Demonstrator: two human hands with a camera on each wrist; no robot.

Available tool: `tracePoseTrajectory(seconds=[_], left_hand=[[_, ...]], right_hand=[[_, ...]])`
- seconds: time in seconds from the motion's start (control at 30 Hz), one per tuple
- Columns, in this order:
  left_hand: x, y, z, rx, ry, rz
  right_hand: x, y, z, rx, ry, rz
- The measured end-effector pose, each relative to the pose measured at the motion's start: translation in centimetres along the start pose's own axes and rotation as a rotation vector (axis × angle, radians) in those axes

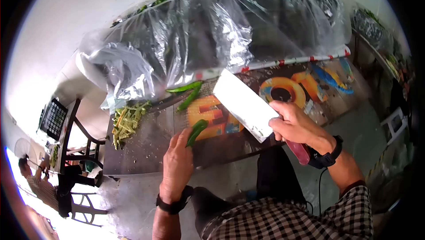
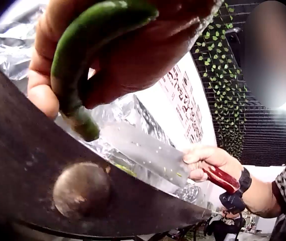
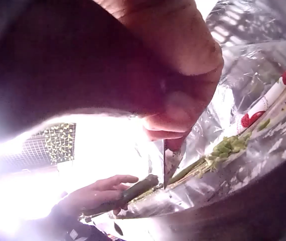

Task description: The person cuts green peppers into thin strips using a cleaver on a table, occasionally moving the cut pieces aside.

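In the head view my left hand (image 1: 178,158) pinches a green chili pepper (image 1: 198,131) between thumb and fingers, over the near part of the table. The left wrist view shows this pepper (image 2: 72,57) curved and glossy, its end hanging below the fingers. My right hand (image 1: 294,122) grips a broad cleaver (image 1: 243,107) by its reddish handle (image 1: 298,151). Its blade points up and left, flat side toward the head camera, apart from the held pepper. Two whole green peppers (image 1: 190,98) lie beyond the left hand. A heap of cut pale-green pieces (image 1: 126,125) sits at the table's left end.
Clear plastic sheeting (image 1: 186,40) covers a long dark mass along the table's far side. The dark table (image 1: 148,153) has printed lettering and scattered bits. At far left, a seated person (image 1: 44,191) works beside another table, with a black crate (image 1: 55,118) on it.
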State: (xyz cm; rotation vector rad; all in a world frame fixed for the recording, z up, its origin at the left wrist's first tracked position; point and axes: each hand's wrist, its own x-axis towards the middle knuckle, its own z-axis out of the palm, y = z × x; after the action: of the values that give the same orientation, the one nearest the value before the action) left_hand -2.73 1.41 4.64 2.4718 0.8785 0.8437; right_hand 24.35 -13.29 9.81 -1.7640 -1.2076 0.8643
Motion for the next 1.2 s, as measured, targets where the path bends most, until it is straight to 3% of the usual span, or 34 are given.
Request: tracePoseTrajectory(seconds=[0.07, 0.13, 0.17, 0.27, 0.4, 0.47, 0.53, 0.57, 0.73, 0.83, 1.2], left_hand=[[0.0, 0.7, 0.4, 0.093, -0.077, 0.057], [-0.5, 0.9, 0.3, 0.105, -0.108, -0.016], [-0.7, 0.8, 0.3, 0.118, -0.086, -0.032], [-1.9, -0.3, 0.1, 0.136, 0.002, -0.077], [-2.5, -1.1, 0.0, 0.112, 0.063, -0.095], [-2.1, -0.1, 0.4, 0.106, 0.063, -0.082], [-1.6, 0.9, 1.0, 0.101, 0.047, -0.035], [-1.4, 1.2, 1.2, 0.100, 0.036, -0.009], [-0.6, 0.9, 1.6, 0.098, -0.019, 0.025], [-0.7, 1.0, 1.5, 0.111, -0.042, 0.066], [-1.8, 1.7, 1.8, 0.215, -0.080, -0.030]], right_hand=[[-0.1, 0.9, 0.5, -0.096, 0.018, -0.140], [0.1, 1.9, 0.8, -0.218, 0.032, -0.343], [-0.1, 1.7, 1.1, -0.198, 0.017, -0.348], [-1.0, -0.1, 1.1, -0.128, -0.069, -0.181], [0.0, 0.0, 0.9, -0.059, -0.333, 0.008], [0.6, 0.1, 0.6, -0.094, -0.269, 0.012], [1.1, 1.7, 0.8, -0.102, -0.067, -0.032], [1.3, 2.2, 0.8, -0.195, 0.021, -0.173], [0.6, 0.1, 1.7, -0.282, 0.082, -0.409], [0.5, -1.4, 2.2, -0.380, 0.066, -0.543], [1.9, -2.1, 3.6, -0.372, -0.039, -0.577]])
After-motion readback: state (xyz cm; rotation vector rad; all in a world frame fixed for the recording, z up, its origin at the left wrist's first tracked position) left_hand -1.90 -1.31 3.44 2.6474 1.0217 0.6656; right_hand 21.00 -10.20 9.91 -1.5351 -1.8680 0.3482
